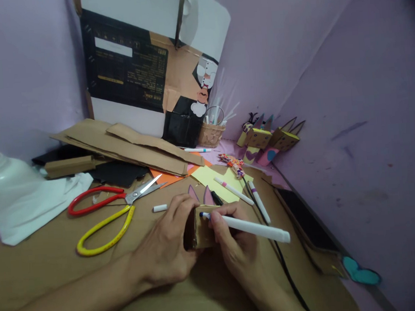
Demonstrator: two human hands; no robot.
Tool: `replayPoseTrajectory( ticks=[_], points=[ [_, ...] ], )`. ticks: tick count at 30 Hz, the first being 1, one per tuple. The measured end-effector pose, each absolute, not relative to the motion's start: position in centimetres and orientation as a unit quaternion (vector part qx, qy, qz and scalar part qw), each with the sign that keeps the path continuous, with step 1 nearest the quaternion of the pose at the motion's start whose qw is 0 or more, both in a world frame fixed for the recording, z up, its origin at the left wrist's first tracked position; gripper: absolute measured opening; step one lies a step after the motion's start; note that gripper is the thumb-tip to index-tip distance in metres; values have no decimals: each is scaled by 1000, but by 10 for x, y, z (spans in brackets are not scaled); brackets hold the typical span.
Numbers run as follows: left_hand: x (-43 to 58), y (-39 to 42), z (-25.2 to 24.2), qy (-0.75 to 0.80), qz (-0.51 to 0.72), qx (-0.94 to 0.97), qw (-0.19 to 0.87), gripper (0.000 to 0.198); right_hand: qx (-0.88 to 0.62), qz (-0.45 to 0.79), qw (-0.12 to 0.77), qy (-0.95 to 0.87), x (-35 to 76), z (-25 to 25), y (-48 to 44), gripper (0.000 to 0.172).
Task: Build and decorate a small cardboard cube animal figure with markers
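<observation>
My left hand (172, 241) is wrapped around the left side of a small cardboard box (205, 241) that has two pointed pink ears (208, 195) rising behind its top edge. In my right hand (237, 243) is a white marker (258, 227), pinched between thumb and fingers. The marker's dark blue tip touches the box's front near its upper left, where a dark spot shows. My right fingers also rest by the right side of the box. A white marker cap or pen end (160, 208) lies just beyond my left hand.
Scissors (132, 196) with red and yellow handles lie to the left. Farther back are cardboard strips (128, 147), yellow paper (212, 181) and a basket (211, 134). Two markers (259, 201) and a black cord (282, 259) lie to the right, near eared cardboard figures (259, 136).
</observation>
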State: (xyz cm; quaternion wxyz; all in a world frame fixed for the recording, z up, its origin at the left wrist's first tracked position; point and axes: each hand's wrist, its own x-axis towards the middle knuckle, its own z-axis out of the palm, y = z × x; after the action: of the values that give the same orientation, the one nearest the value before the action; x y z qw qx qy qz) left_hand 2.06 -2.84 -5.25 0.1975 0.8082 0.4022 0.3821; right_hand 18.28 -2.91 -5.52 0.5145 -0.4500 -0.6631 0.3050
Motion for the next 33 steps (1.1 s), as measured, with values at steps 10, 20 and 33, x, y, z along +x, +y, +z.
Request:
replayPoseTrajectory(
  ticks=[10, 20, 33],
  points=[
    [21, -30, -53, 403, 383, 808, 198, 64, -439, 305, 513, -671, 183, -56, -29, 14],
    [22, -26, -49, 420, 378, 796, 218, 58, -432, 333, 606, -580, 183, -52, -28, 18],
    [15, -24, -51, 475, 345, 781, 216, 55, -529, 288, 575, -553, 190, -42, -20, 29]
  ],
)
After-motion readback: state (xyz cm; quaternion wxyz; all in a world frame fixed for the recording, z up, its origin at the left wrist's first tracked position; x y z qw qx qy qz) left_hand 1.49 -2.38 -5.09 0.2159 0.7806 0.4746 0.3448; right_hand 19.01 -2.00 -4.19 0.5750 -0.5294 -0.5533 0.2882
